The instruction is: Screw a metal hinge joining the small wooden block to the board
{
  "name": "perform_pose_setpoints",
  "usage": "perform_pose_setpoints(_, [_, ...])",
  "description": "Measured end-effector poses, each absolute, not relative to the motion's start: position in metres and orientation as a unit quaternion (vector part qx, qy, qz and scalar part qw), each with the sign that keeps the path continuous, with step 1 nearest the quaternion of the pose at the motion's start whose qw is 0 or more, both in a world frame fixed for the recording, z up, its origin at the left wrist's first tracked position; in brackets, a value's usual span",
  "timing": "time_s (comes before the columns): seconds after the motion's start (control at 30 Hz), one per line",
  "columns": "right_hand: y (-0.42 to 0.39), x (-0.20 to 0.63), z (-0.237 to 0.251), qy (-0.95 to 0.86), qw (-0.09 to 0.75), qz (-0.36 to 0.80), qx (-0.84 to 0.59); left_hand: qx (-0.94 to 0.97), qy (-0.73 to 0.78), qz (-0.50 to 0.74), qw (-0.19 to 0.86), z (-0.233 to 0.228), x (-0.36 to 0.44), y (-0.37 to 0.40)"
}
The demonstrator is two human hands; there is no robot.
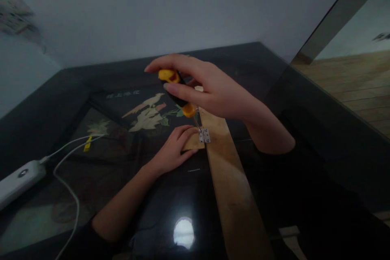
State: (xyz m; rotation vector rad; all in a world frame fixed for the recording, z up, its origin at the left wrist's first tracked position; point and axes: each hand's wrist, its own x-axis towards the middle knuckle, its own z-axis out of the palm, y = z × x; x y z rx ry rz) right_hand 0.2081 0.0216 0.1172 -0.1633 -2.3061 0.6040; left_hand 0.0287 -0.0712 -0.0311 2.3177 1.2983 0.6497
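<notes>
My right hand [198, 83] is closed around a screwdriver [189, 109] with a yellow and black handle. The tool leans, its metal shaft running down to a small silver hinge [207, 135]. One leaf of the hinge lies on a long wooden plank [233, 174], the other on a short wooden piece [193, 142] to its left. My left hand [175, 148] lies over that short piece, gripping it with the fingers on top and the thumb along its near edge. Whether a screw sits under the screwdriver's tip is too small to tell.
The work lies on a dark glossy table [170, 203] with a bird and flower picture [146, 115]. A white power strip [22, 180] and a white cable [74, 199] with a yellow tag [87, 144] are on the left. Behind the table stands a wall [152, 12].
</notes>
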Motion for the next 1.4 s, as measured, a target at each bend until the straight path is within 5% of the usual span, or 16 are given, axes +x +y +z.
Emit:
perform_pose_setpoints(0.3, [0.016, 0.204, 0.115, -0.877, 0.420, 0.225, -0.067, 0.833, 0.470, 0.214, 0.197, -0.029, 0.029, -0.072])
perform_pose_setpoints(0.53, [0.015, 0.213, 0.123, -0.900, 0.344, 0.255, -0.074, 0.830, 0.474, 0.218, 0.198, -0.030, 0.029, -0.072])
perform_pose_setpoints(0.8, [0.015, 0.210, 0.120, -0.886, 0.409, 0.188, -0.111, 0.824, 0.481, 0.225, 0.198, -0.030, 0.030, -0.071])
perform_pose_setpoints(1.4, [0.017, 0.215, 0.124, -0.892, 0.355, 0.259, -0.104, 0.824, 0.481, 0.228, 0.193, -0.029, 0.032, -0.071])
